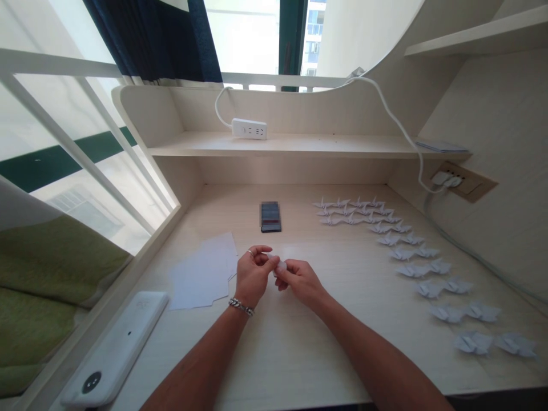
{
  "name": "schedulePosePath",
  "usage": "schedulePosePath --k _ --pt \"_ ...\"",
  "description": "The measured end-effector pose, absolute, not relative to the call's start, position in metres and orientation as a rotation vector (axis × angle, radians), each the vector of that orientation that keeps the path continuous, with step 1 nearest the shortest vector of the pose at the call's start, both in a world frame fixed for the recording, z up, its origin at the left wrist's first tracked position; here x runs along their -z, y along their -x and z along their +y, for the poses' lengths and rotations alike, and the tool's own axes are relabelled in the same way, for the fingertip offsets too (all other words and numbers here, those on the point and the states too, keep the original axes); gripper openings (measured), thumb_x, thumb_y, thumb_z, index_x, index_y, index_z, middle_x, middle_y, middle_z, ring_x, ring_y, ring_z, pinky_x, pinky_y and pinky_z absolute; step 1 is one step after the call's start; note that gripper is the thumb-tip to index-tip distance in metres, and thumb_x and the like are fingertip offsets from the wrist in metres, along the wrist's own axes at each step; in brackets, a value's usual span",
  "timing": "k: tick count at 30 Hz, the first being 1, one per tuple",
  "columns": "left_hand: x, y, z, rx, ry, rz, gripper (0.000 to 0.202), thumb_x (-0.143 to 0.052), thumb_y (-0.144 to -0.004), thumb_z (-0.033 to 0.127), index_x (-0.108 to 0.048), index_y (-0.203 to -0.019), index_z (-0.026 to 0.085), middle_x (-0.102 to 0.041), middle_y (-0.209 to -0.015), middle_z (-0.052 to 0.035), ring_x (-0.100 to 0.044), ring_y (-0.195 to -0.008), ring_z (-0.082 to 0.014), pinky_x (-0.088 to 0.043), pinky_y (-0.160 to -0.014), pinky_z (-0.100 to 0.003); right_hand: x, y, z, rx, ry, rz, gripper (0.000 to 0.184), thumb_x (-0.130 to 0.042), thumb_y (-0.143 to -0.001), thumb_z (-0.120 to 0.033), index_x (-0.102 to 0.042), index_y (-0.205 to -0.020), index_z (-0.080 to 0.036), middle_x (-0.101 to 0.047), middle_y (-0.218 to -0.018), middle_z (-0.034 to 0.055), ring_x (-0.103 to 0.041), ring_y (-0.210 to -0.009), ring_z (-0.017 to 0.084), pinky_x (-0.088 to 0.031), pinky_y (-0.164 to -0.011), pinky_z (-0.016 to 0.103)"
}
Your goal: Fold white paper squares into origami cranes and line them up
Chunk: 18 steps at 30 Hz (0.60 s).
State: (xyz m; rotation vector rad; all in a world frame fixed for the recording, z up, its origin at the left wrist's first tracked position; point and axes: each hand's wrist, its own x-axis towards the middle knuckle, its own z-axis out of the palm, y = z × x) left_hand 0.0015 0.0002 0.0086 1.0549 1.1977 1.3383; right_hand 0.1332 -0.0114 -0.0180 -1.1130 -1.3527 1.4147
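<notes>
Between my two hands is a small piece of folded white paper (281, 266), mostly covered by the fingers. My left hand (253, 274), with a ring and a chain bracelet at the wrist, pinches it from the left. From the right, my right hand (302, 278) pinches the same paper with thumb and fingertips. Both hands are just above the desk, in the middle. Beside my left hand lie loose white paper sheets (201, 277), overlapping. On the right stand rows of folded white paper cranes (402, 252), several in all.
A phone (270, 217) lies flat beyond my hands. At the front left is a long white device (117, 348). A power strip (249, 129) sits on the shelf (299, 146) at the back. White cable runs down to a wall socket (463, 181) at right.
</notes>
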Motion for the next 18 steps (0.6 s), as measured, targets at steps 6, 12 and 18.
schedulePosePath --k 6,12,18 --pt "-0.0067 0.0029 0.0033 -1.348 -1.081 1.167 0.035 -0.071 -0.07 0.034 -0.061 -0.097 0.013 -0.064 -0.058 0.0024 -0.059 -0.054 -0.0114 -0.048 -0.059 -0.024 0.0181 -0.1321 -0.0116 -1.61 1.039 -1.248 0.043 -0.068 -0.071 -0.055 -0.063 -0.067 -0.013 -0.066 -0.061 0.0035 -0.06 -0.052 0.012 -0.047 -0.056 0.025" --pt "-0.0037 0.0068 0.0078 -1.358 -1.094 1.167 0.039 -0.066 -0.076 0.039 -0.058 -0.103 0.012 -0.068 -0.063 -0.0018 -0.061 -0.054 -0.0127 -0.049 -0.057 -0.025 0.0194 -0.1311 -0.0126 -1.71 1.024 -1.255 0.053 -0.064 -0.069 -0.066 -0.063 -0.07 -0.012 -0.068 -0.069 0.0066 -0.062 -0.057 0.013 -0.049 -0.059 0.026" --pt "-0.0047 0.0046 0.0052 -1.24 -1.188 1.133 0.04 -0.065 -0.078 0.043 -0.058 -0.103 0.013 -0.072 -0.079 -0.0075 -0.064 -0.06 -0.014 -0.051 -0.055 -0.025 0.0138 -0.1371 -0.0103 -1.581 1.016 -1.255 0.046 -0.062 -0.077 -0.058 -0.067 -0.08 -0.013 -0.067 -0.075 0.0054 -0.065 -0.064 0.014 -0.05 -0.058 0.025"
